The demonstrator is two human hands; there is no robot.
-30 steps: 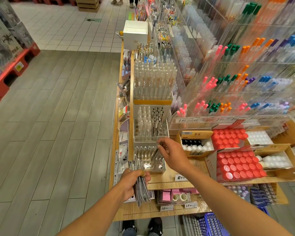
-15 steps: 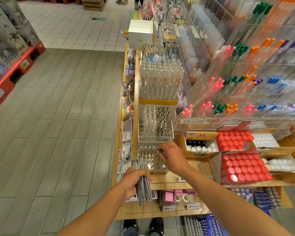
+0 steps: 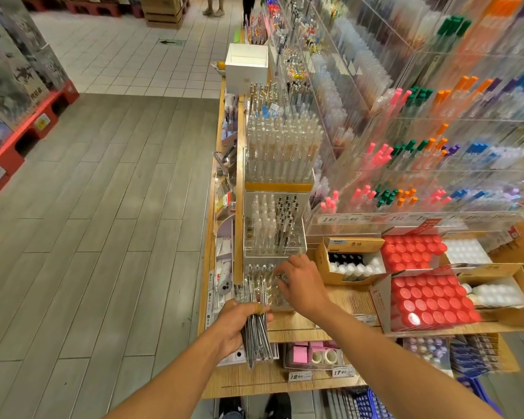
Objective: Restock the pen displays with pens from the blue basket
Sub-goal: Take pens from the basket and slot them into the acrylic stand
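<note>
1. Pens [image 3: 256, 331] fill the left hand [image 3: 236, 323], a thick bundle of grey and silver barrels gripped around its middle with the fingers curled round it; the bundle points up and slightly away from the body.
2. Just right of that bundle, the right hand [image 3: 303, 285] reaches over the lowest clear pen holder [image 3: 277, 297], fingers bent down at its slots and pinching something small and dark; I cannot tell whether it is a pen.
3. Beyond the right hand stands a second clear holder [image 3: 274, 225], partly filled with black-and-silver pens, and past that a taller one [image 3: 282, 152] packed with clear-capped pens.
4. Right of the right hand sit a cardboard box [image 3: 350, 258] of small black and white bottles and two trays of red-capped jars [image 3: 427, 300].
5. Further right and above rise clear racks of coloured pens [image 3: 412, 158] in pink, green, orange and blue.
6. Under both forearms runs the wooden shelf [image 3: 288, 379] with price tags on its edge and pink tape boxes [image 3: 312, 353].
7. Below the right forearm, at the picture's bottom edge, shows a corner of the blue basket [image 3: 366, 403].
8. Left of the left hand stretches grey plank floor [image 3: 103, 222].
</note>
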